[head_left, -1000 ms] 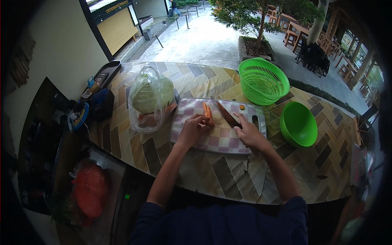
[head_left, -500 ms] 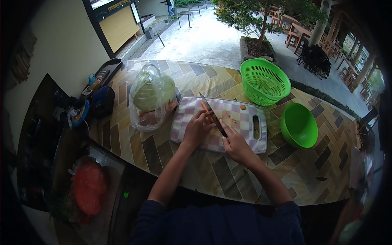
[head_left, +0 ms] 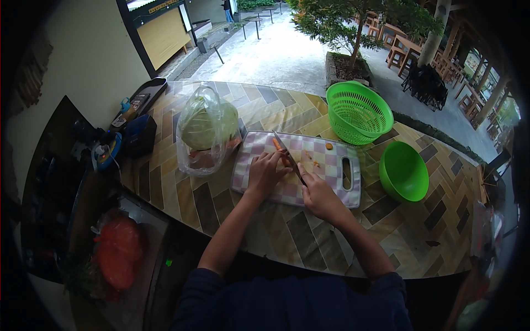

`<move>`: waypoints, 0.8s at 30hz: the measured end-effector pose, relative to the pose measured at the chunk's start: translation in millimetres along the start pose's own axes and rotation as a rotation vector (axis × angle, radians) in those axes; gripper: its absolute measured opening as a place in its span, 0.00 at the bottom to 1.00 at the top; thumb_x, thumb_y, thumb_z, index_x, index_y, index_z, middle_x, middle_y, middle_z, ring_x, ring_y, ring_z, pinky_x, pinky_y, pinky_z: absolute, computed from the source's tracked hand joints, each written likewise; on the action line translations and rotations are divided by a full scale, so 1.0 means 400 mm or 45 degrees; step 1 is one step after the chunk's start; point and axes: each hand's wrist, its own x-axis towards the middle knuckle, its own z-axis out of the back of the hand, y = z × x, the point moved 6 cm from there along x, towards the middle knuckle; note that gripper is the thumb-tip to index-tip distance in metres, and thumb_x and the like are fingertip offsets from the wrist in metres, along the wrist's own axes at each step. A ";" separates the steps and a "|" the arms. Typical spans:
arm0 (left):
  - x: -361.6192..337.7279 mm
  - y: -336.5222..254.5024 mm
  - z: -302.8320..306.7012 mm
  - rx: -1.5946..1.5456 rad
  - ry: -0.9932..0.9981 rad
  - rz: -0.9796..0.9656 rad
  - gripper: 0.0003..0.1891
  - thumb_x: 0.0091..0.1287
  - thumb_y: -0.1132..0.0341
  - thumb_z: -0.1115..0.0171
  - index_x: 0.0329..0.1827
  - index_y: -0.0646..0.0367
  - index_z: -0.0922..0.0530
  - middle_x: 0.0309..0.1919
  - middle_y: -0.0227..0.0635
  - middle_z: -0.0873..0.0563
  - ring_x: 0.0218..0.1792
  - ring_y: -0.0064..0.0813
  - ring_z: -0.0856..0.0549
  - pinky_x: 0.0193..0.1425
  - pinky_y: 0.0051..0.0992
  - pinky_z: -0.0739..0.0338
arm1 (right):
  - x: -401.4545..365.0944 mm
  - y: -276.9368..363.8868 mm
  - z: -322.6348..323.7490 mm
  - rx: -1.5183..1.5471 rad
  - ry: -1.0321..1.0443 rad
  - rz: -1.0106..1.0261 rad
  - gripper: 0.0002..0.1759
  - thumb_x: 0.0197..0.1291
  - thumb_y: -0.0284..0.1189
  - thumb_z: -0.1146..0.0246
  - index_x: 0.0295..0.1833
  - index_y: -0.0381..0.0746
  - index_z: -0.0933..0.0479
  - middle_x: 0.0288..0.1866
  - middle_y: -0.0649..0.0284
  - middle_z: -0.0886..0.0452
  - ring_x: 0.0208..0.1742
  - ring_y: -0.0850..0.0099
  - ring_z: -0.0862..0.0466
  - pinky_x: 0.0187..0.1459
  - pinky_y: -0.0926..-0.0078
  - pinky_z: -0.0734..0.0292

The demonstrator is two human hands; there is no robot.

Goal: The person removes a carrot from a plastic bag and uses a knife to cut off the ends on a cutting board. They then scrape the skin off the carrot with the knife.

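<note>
My left hand [head_left: 266, 175] is closed around a carrot [head_left: 276, 144], whose orange end sticks out beyond my fingers over the checked cutting board [head_left: 258, 144]. In my right hand [head_left: 316, 189] is a knife [head_left: 288, 157], gripped by its handle. Its blade slants up and left across the board, right beside the carrot. Small orange scraps [head_left: 315, 164] lie on the board to the right of the blade. A short carrot piece [head_left: 329, 146] rests near the board's far edge. My left fingers partly hide the carrot.
A clear plastic bag [head_left: 205, 132] with a cabbage in it stands left of the board. To the right are a green colander [head_left: 359, 113] and a green bowl [head_left: 404, 171]. A red plastic bag [head_left: 118, 251] lies lower left. A person [head_left: 227, 10] is far off outside.
The knife blade has shifted slightly against the carrot, with both hands staying nearly in place. The view has moved a little. The distant person's position has changed slightly.
</note>
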 end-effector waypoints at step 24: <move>0.040 0.026 -0.008 0.172 0.238 -0.094 0.31 0.53 0.42 0.36 0.53 0.54 0.27 0.56 0.33 0.24 0.64 0.36 0.31 0.69 0.63 0.58 | 0.008 0.008 -0.011 -0.079 0.032 -0.144 0.34 0.57 0.22 0.50 0.71 0.30 0.47 0.49 0.35 0.27 0.48 0.43 0.24 0.51 0.55 0.30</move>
